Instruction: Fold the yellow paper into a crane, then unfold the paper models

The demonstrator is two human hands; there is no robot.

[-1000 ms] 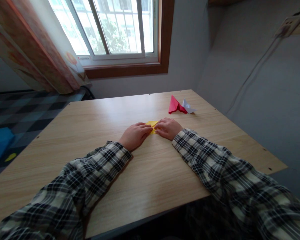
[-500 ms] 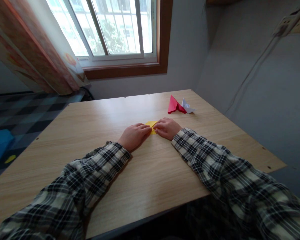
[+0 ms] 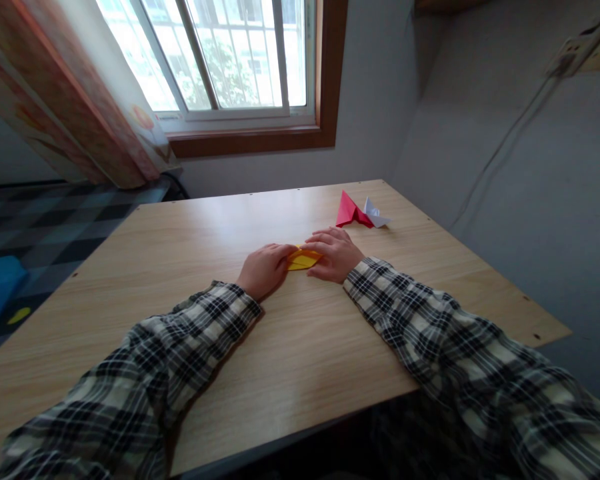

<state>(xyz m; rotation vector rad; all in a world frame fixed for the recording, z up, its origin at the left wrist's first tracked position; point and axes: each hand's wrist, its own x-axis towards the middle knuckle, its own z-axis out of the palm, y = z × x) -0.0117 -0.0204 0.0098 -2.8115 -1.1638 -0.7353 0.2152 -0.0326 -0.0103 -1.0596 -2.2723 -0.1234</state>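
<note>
A small folded piece of yellow paper (image 3: 303,261) is between my two hands at the middle of the wooden table, with crease lines showing on its near face. My left hand (image 3: 265,269) grips its left end, thumb and fingers closed on the edge. On the other side, my right hand (image 3: 334,253) has its fingers bent over the right end and the thumb at the near side. The fingers hide both ends of the paper.
Beyond my right hand stand a red folded paper (image 3: 349,211) and a white folded paper (image 3: 375,213), touching or nearly so. The wooden table (image 3: 215,227) ends near a wall and window. A blue folded paper (image 3: 0,287) lies on a checked cloth (image 3: 80,220) at left.
My hands have drawn slightly apart, the left shifting left and the right fingers lifting, so more of the yellow paper shows. It now appears tilted or partly raised.
</note>
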